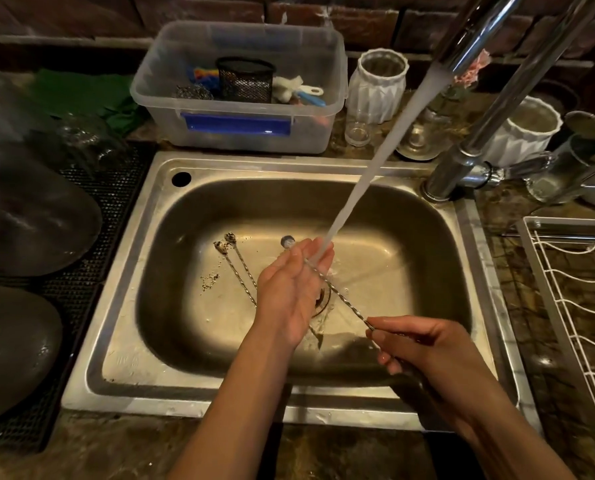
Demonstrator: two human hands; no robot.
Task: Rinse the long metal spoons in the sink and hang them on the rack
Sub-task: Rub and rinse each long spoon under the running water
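My right hand [424, 351] pinches the handle end of a long twisted metal spoon [341, 299] over the steel sink [123, 271]. The spoon's bowl end rests against the fingers of my left hand [289, 285], which is cupped palm-up under the water stream [368, 174] from the tap [469, 57]. Two dirty spoons [235, 268] lie on the sink floor left of my left hand, with crumbs beside them. Another spoon bowl [287, 241] shows just beyond my left fingers. The white wire rack [573, 306] stands right of the sink.
A clear plastic tub [240, 133] of cleaning tools sits behind the sink. White ribbed vases [379, 88] and glasses stand at the back right. Dark plates [22, 223] rest on a black mat to the left.
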